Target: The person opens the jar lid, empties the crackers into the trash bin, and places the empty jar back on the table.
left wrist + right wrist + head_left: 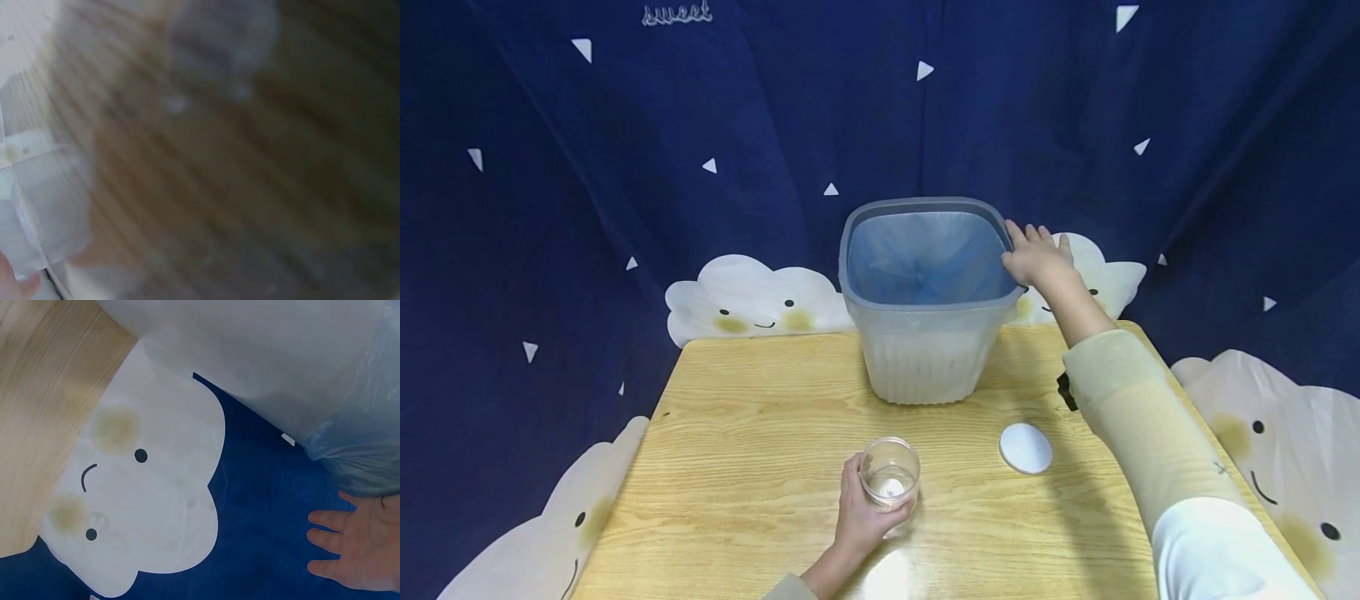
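My left hand (865,512) is wrapped round a clear cup (889,458) near the front of the table; a pale spot shows at its bottom. In the left wrist view the picture is mostly dark and blurred. At the back of the table stands a whitish wastebasket (925,354) with a grey rim and a blue plastic bag (917,258) lining it. By its right rim is my right hand (1037,257), fingers spread and straight. The right wrist view shows that hand (365,540) palm up in view, beside the bag's gathered edge (362,469).
A round white disc (1026,448) lies on the wooden table (760,417), right of the cup. Behind the table hangs a dark blue curtain (760,100) with white triangles and smiling clouds. A small black object (1067,392) shows beside the right sleeve.
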`<control>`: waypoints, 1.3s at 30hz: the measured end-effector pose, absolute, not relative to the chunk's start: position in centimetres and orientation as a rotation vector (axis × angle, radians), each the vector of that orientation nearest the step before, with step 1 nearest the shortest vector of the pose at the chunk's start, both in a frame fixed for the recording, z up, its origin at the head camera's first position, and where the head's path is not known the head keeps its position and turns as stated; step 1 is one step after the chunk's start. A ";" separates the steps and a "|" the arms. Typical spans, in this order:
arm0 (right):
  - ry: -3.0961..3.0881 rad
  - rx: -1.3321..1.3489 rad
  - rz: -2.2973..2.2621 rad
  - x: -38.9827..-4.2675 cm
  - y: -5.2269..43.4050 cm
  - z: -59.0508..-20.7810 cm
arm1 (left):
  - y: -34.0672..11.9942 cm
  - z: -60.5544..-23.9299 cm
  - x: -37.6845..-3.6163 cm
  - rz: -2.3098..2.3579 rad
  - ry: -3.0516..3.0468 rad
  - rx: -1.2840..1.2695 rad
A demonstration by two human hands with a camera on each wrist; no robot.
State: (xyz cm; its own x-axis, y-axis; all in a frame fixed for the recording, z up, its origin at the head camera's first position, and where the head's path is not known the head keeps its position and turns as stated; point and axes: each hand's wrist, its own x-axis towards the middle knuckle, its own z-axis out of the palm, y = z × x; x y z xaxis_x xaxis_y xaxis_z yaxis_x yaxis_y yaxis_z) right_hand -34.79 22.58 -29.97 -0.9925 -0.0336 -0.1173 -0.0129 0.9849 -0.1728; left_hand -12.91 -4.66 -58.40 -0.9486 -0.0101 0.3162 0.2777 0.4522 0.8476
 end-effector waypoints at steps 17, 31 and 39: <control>3.002 -0.054 -0.287 -34.8 22.4 -29.9 | -5.1 -58.3 -13.2 -1.555 -2.464 -0.240; 3.014 -0.049 -0.318 -34.9 22.4 -30.1 | -6.0 -57.5 -13.4 -1.577 -2.576 -0.239; 3.095 -0.059 -0.395 -34.7 22.4 -30.4 | -6.8 -57.1 -13.5 -1.511 -2.633 -0.274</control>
